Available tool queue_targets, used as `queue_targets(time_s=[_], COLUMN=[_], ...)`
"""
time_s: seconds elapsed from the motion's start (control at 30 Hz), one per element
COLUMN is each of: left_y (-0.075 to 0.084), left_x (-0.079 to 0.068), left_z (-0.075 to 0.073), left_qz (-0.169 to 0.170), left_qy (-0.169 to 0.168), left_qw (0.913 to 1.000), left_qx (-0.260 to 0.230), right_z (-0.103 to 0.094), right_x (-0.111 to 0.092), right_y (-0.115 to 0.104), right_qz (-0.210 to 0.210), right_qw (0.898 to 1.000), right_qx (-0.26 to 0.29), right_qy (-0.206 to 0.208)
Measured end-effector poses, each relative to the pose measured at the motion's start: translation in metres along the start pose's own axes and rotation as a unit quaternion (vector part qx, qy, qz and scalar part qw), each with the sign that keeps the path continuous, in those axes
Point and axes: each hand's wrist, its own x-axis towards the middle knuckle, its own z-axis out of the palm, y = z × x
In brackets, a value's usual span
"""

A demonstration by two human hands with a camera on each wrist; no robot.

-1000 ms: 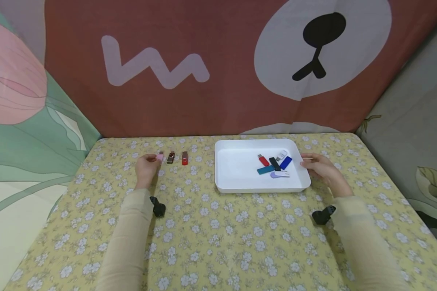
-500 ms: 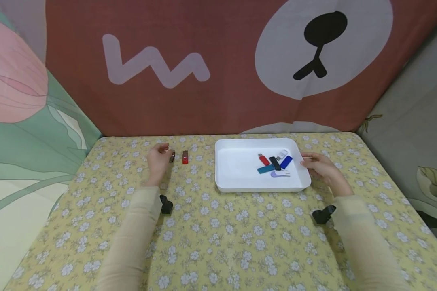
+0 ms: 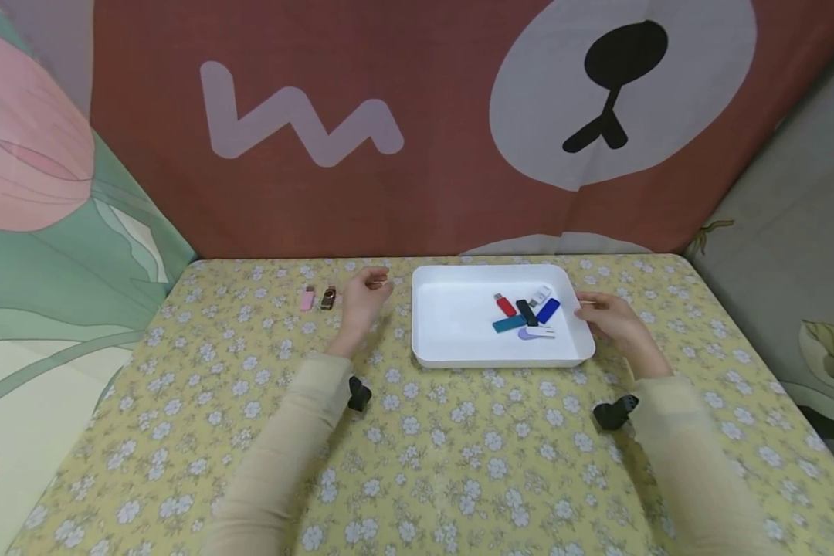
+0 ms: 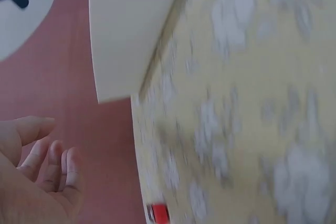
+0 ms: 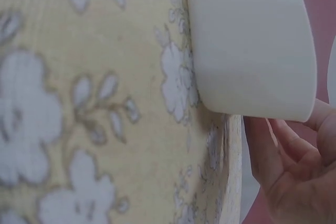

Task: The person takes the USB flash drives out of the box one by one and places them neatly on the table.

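In the head view my left hand (image 3: 364,301) hovers left of a white tray (image 3: 452,355). Its fingers are loosely bent with nothing between them in the left wrist view. A red USB stick (image 4: 159,213) lies on the cloth near that hand; in the head view the hand hides it. Further left lie a pink USB stick (image 3: 307,298) and a dark brown one (image 3: 328,298). My right hand (image 3: 615,320) pinches the tray's right edge, the thumb at the rim. Inside the tray are a red stick (image 3: 505,305), a blue stick (image 3: 547,310) and several others.
A yellow flowered cloth (image 3: 445,463) covers the table. Behind its far edge stands a reddish-brown printed backdrop (image 3: 438,193). Small black devices sit at the left wrist (image 3: 359,394) and right wrist (image 3: 615,413).
My left hand has moved right, away from the pink USB stick and past the brown one, to over the red stick's place. The right hand has stayed at the tray.
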Motion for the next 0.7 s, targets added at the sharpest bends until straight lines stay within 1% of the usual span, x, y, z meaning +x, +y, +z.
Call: queue_targets(time_s=[0.1, 0.17, 0.3, 0.37, 0.4, 0.53, 0.6, 0.67, 0.7], left_y=[0.004, 0.005, 0.009, 0.011, 0.012, 0.016, 0.018, 0.019, 0.02], left_x=[-0.002, -0.003, -0.006, -0.008, -0.01, -0.014, -0.016, -0.018, -0.019], left_z=[0.011, 0.018, 0.028, 0.033, 0.035, 0.046, 0.051, 0.057, 0.06], left_qz=[0.011, 0.024, 0.03, 0.024, 0.023, 0.038, 0.049, 0.055, 0.056], left_qy=[-0.009, -0.009, -0.027, -0.04, -0.046, -0.061, -0.071, -0.085, -0.093], left_qw=[0.9999, 0.9996, 0.999, 0.9987, 0.9985, 0.9969, 0.9956, 0.994, 0.993], left_qx=[0.005, 0.014, 0.018, 0.018, 0.019, 0.03, 0.036, 0.042, 0.046], right_z=[0.002, 0.003, 0.004, 0.004, 0.004, 0.003, 0.002, 0.001, 0.0], right_x=[-0.001, -0.001, -0.002, -0.002, -0.002, -0.001, -0.001, -0.001, -0.001], right_y=[-0.001, -0.001, -0.002, -0.002, -0.002, 0.0, 0.001, 0.002, 0.002], right_qz=[-0.003, -0.005, -0.017, -0.026, -0.029, -0.037, -0.037, -0.035, -0.029], right_qw=[1.0, 0.999, 0.999, 0.999, 0.999, 0.999, 0.999, 0.999, 0.999], right_qx=[-0.014, -0.019, -0.032, -0.037, -0.037, -0.032, -0.023, -0.013, -0.002], right_qy=[0.015, 0.026, 0.031, 0.027, 0.026, 0.021, 0.016, 0.011, 0.014])
